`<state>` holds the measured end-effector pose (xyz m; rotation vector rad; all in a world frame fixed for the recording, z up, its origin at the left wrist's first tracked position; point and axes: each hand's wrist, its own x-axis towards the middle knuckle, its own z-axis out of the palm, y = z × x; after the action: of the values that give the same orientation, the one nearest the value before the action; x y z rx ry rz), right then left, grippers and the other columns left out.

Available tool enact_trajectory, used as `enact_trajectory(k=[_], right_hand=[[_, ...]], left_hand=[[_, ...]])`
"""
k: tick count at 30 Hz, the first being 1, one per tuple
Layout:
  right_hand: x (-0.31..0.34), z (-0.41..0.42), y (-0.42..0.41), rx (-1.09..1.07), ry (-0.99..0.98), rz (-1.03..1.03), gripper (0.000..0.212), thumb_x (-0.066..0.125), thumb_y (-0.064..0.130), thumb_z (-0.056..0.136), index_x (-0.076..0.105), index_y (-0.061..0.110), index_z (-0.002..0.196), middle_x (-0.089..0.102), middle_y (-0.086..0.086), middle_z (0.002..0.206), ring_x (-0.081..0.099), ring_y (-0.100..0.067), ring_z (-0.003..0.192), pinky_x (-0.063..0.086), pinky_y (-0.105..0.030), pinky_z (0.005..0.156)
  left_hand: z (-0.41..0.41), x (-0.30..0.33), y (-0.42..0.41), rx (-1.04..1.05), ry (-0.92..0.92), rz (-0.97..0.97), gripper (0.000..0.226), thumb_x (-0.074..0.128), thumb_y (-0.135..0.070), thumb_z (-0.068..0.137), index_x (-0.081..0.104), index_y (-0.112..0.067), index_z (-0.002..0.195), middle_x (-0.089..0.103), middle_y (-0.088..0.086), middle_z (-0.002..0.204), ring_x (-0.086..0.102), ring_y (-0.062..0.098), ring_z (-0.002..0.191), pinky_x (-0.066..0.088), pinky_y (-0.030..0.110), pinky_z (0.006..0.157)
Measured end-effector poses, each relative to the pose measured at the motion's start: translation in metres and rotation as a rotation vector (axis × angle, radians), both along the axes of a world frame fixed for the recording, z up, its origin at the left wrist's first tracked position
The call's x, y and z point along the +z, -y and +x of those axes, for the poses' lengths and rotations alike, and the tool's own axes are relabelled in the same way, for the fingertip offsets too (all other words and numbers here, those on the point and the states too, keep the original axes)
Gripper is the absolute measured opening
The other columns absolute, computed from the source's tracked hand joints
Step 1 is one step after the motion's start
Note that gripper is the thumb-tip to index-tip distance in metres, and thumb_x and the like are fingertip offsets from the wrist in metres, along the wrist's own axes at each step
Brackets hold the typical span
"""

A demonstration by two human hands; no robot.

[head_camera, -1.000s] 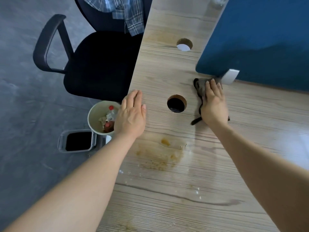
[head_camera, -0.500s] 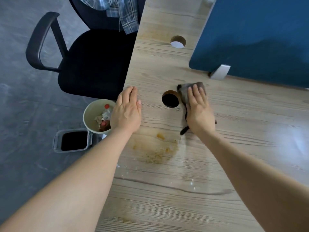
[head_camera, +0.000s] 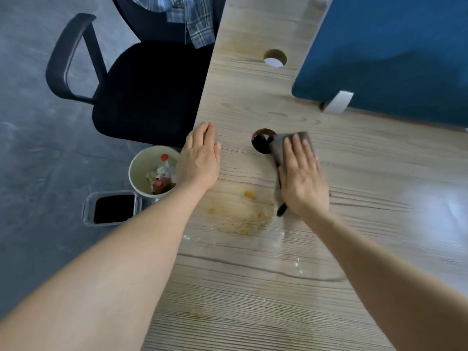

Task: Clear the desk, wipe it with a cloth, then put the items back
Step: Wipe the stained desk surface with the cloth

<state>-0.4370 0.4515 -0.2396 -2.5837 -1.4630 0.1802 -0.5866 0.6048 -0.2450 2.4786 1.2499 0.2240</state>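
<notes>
Two cable holes pierce the wood-grain desk [head_camera: 342,173]: the near cable hole [head_camera: 260,145] is dark, while the far cable hole [head_camera: 274,59] shows a white patch inside. An orange-brown stain [head_camera: 243,214] with crumbs lies on the top between the two forearms, and white specks are scattered closer to the viewer. A blue partition panel [head_camera: 395,51] stands along the far right, fixed by a white bracket [head_camera: 338,102]. Flooring is grey and mottled.

The right hand [head_camera: 301,178] lies flat, fingers straight and together, pressing a dark grey cloth [head_camera: 278,148] onto the desk; the cloth's far corner overlaps the rim of the near cable hole. The left hand [head_camera: 201,158] rests palm down at the desk's left edge, fingers straight, holding nothing.

Beside the desk stands a black office chair [head_camera: 141,92] with a plaid shirt [head_camera: 187,19] draped over its back. A pale waste bin [head_camera: 141,171] holding rubbish sits below the left hand, near a floor socket box [head_camera: 111,207].
</notes>
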Motion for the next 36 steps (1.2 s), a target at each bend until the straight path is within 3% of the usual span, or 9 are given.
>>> enact_trajectory(k=[4, 6, 11, 15, 19, 23, 27, 33, 36], right_hand=[[0.005, -0.028, 0.023, 0.228, -0.015, -0.108, 0.062, 0.005, 0.046, 0.094, 0.005, 0.022, 0.151, -0.007, 0.008, 0.154, -0.010, -0.009, 0.142, -0.003, -0.029, 0.116], [0.006, -0.010, 0.018, 0.260, -0.011, -0.126, 0.061, 0.009, 0.047, 0.096, 0.002, 0.023, 0.151, -0.008, 0.007, 0.157, -0.013, -0.007, 0.142, -0.003, -0.029, 0.117], [0.005, -0.010, -0.003, -0.090, -0.025, -0.105, 0.056, 0.018, 0.035, 0.101, -0.003, 0.018, 0.151, -0.008, -0.001, 0.159, -0.013, -0.013, 0.145, -0.005, -0.033, 0.119], [0.007, -0.074, 0.012, 0.151, -0.039, -0.098, 0.057, 0.012, 0.043, 0.098, -0.004, 0.022, 0.150, -0.011, 0.003, 0.156, -0.014, -0.011, 0.142, -0.002, -0.032, 0.118], [0.008, -0.098, 0.012, 0.382, -0.057, -0.136, 0.058, 0.009, 0.047, 0.096, -0.002, 0.027, 0.150, -0.007, 0.007, 0.156, -0.011, -0.010, 0.143, -0.001, -0.030, 0.117], [0.007, -0.058, -0.053, 0.341, -0.041, -0.121, 0.057, 0.021, 0.042, 0.101, -0.002, 0.025, 0.151, -0.007, 0.003, 0.159, -0.012, -0.013, 0.145, -0.010, -0.028, 0.114], [0.005, -0.037, -0.114, 0.267, -0.038, -0.139, 0.057, 0.020, 0.039, 0.101, -0.002, 0.022, 0.151, -0.008, -0.001, 0.159, -0.010, -0.017, 0.146, -0.007, -0.031, 0.116], [0.008, -0.082, -0.051, 0.404, -0.027, -0.077, 0.057, 0.022, 0.039, 0.100, 0.003, 0.021, 0.151, -0.003, -0.001, 0.159, -0.012, -0.011, 0.143, -0.005, -0.031, 0.116], [0.008, -0.074, -0.053, 0.483, -0.019, -0.104, 0.057, 0.020, 0.043, 0.099, 0.004, 0.025, 0.151, -0.001, 0.002, 0.159, -0.012, -0.008, 0.142, -0.006, -0.029, 0.115]], left_hand=[[-0.021, 0.010, 0.011, 0.085, 0.103, -0.061, 0.045, 0.031, -0.022, 0.102, 0.030, -0.010, 0.145, 0.028, 0.003, 0.149, 0.028, 0.021, 0.135, 0.036, 0.035, 0.104], [-0.039, 0.014, 0.018, 0.160, 0.142, -0.071, 0.045, 0.034, -0.022, 0.101, 0.031, -0.011, 0.144, 0.031, 0.004, 0.145, 0.033, 0.022, 0.130, 0.036, 0.035, 0.101], [-0.079, 0.007, 0.032, 0.211, 0.099, -0.187, 0.045, 0.031, -0.025, 0.102, 0.032, -0.012, 0.144, 0.035, 0.004, 0.138, 0.035, 0.024, 0.125, 0.037, 0.037, 0.099], [-0.087, -0.002, 0.041, 0.188, 0.080, -0.181, 0.034, 0.031, -0.019, 0.101, 0.051, -0.007, 0.126, 0.048, 0.009, 0.119, 0.039, 0.028, 0.113, 0.037, 0.039, 0.089], [-0.086, -0.004, 0.044, 0.214, 0.151, -0.159, 0.032, 0.035, -0.014, 0.100, 0.053, -0.004, 0.125, 0.051, 0.012, 0.116, 0.040, 0.028, 0.113, 0.040, 0.043, 0.090], [-0.088, -0.008, 0.046, 0.194, 0.178, -0.138, 0.037, 0.035, -0.013, 0.099, 0.048, -0.004, 0.132, 0.051, 0.010, 0.121, 0.042, 0.026, 0.114, 0.041, 0.038, 0.091], [-0.087, -0.011, 0.047, 0.205, 0.192, -0.129, 0.038, 0.033, -0.015, 0.098, 0.048, -0.006, 0.132, 0.051, 0.006, 0.118, 0.046, 0.022, 0.109, 0.046, 0.038, 0.086], [-0.085, -0.010, 0.047, 0.216, 0.206, -0.087, 0.032, 0.039, -0.007, 0.095, 0.054, 0.000, 0.123, 0.054, 0.014, 0.113, 0.050, 0.029, 0.104, 0.046, 0.042, 0.084], [-0.085, -0.008, 0.048, 0.224, 0.193, -0.097, 0.042, 0.029, -0.018, 0.092, 0.056, 0.001, 0.119, 0.055, 0.013, 0.110, 0.051, 0.029, 0.099, 0.047, 0.042, 0.083]])
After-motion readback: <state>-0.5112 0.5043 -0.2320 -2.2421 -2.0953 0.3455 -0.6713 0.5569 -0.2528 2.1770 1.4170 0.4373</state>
